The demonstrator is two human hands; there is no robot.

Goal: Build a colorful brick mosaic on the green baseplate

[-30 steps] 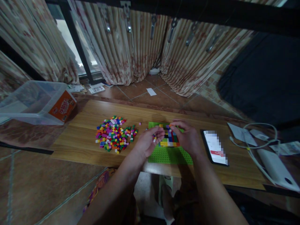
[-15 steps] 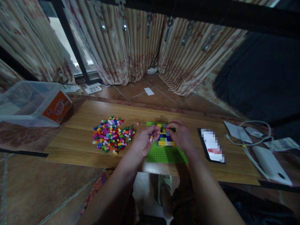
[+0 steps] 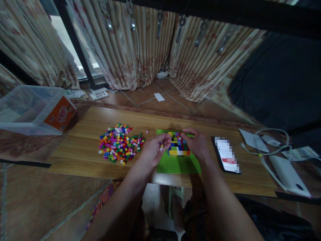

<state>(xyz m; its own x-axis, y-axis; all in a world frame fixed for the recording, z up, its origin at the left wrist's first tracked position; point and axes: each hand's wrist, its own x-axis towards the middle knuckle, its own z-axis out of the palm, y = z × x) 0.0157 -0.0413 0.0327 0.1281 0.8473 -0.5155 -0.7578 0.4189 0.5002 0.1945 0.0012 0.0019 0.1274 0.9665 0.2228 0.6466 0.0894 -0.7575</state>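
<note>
A green studded baseplate (image 3: 173, 166) lies on the wooden board, bearing a low block of toy bricks (image 3: 178, 146) in blue, red, yellow and white. Over the plate's left side, my left hand (image 3: 153, 149) is curled closed around a few small toy bricks (image 3: 161, 146), their number hidden by the fingers. My right hand (image 3: 197, 142) is at the block's far right corner, fingers drawn together and touching the bricks there. Whatever its fingertips pinch is too small to make out. Left of the plate spreads a pile of loose toy bricks (image 3: 120, 144) in many colours.
One pink brick (image 3: 147, 132) lies apart behind the pile. A phone (image 3: 227, 155) rests right of the baseplate, with a white cable (image 3: 258, 155) and a white power bank (image 3: 289, 175) beyond it. A clear plastic bin (image 3: 32, 110) stands at the far left.
My right hand has shifted slightly right and its fingers have moved off the block's middle, uncovering more red and blue bricks. The left hand stays nearly still.
</note>
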